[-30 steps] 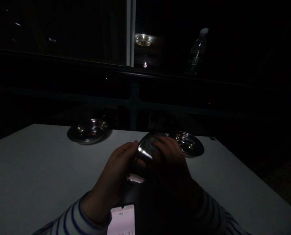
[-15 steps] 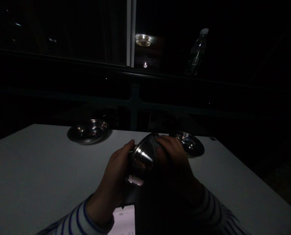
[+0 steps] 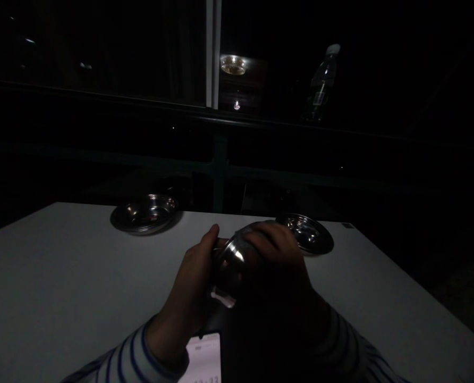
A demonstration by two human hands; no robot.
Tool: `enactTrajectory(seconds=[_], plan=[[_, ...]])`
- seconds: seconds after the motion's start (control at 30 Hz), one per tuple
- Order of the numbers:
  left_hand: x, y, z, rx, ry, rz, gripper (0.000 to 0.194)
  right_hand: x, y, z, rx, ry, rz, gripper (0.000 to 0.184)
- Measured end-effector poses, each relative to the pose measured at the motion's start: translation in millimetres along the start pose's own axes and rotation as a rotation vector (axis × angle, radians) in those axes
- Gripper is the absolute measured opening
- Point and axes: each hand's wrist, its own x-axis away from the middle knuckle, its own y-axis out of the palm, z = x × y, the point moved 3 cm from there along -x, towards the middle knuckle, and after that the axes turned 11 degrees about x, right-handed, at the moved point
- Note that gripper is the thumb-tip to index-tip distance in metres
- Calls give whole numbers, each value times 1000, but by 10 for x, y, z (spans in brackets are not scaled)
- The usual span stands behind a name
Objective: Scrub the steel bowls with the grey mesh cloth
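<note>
The scene is very dark. Both hands hold a small shiny steel bowl (image 3: 232,259) above a pale table (image 3: 61,276), tilted with its underside toward me. My left hand (image 3: 191,287) wraps the bowl's left side, thumb up along the rim. My right hand (image 3: 279,255) covers the top and right side, fingers curled over the rim. Both sleeves are striped.
Two more steel bowls sit at the table's far edge, one at the left (image 3: 145,213) and one at the right (image 3: 309,234) just beyond my right hand. A lit phone screen (image 3: 203,359) shows at the bottom. A plastic bottle (image 3: 320,85) stands on a dark ledge behind.
The bowl has turned and dropped slightly in my hands; my right fingers have slid further over its top. The hands stay in the same place.
</note>
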Motion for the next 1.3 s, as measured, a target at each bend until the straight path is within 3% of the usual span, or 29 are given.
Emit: enactTrajectory(seconds=[0.1, 0.3, 0.4, 0.5, 0.73, 0.97, 1.1, 1.3], plan=[[-3, -8, -12, 9, -29, 1, 39, -31, 23, 77, -37, 94, -37, 24], [-15, -40, 9, 48, 11, 60, 35, 75, -8, -330, 56, -222, 57, 25], [-19, -46, 9, 42, 24, 84, 35, 87, -22, -407, 68, -277, 41, 24], [-12, -36, 1, 63, 24, 72, 37, 36, -49, -275, 54, -193, 43, 29], [4, -41, 25, 166, 10, 112, 34, -54, 1, 280, -167, 231, -46, 26], [14, -27, 33, 216, -25, 129, 25, -49, 67, 364, -263, 351, -52, 25], [37, -30, 32, 244, 5, 163, 19, -35, 51, 298, -204, 264, -40, 27], [29, -26, 8, 223, -32, 74, 21, 56, -3, -70, -47, -114, 12, 23]])
